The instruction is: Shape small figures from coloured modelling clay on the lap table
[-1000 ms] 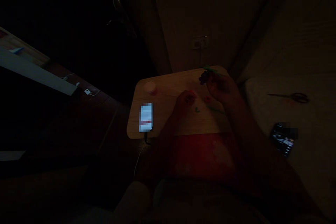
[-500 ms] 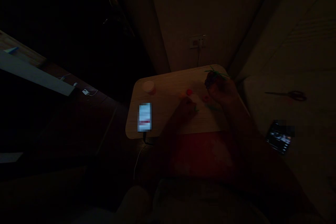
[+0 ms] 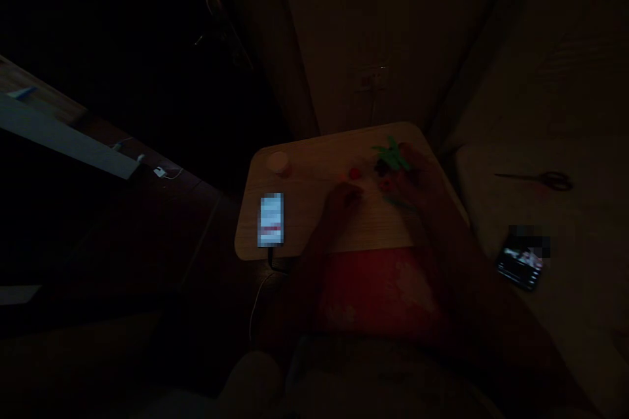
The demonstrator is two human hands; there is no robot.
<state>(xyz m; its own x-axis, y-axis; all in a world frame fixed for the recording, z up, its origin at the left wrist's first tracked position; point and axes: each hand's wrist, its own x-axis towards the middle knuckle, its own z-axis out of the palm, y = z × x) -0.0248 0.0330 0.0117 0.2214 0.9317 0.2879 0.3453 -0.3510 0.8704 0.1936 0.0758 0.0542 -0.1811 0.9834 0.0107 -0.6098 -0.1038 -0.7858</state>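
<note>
Head view: your right hand (image 3: 421,175) pinches the green-topped dark cluster (image 3: 392,157), seemingly assembled; your left hand (image 3: 343,200) half-curls, contents unclear; red ball (image 3: 354,173) lies loose, unjoined.

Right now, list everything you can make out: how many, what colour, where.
Table: 1, wood-toned, centre
Lit phone: 1, pale screen, table's left
Round tub: 1, pinkish, beyond the lit phone
Red pieces: 2, red, right of table's centre
Dark cluster with green top: 1, dark and green, table's right
Strip: 1, greenish, nearer than the cluster
Scissors: 1, dark, right-hand surface
Second phone: 1, dark, nearer than the scissors
Wall socket: 1, dim whitish, beyond the table
Adapter: 1, white, left
Red area: 1, red, below table's near edge
Left hand: 1, bare, mid-table, curled
Right hand: 1, bare, holding the cluster
The rest is too dark to tell.
</note>
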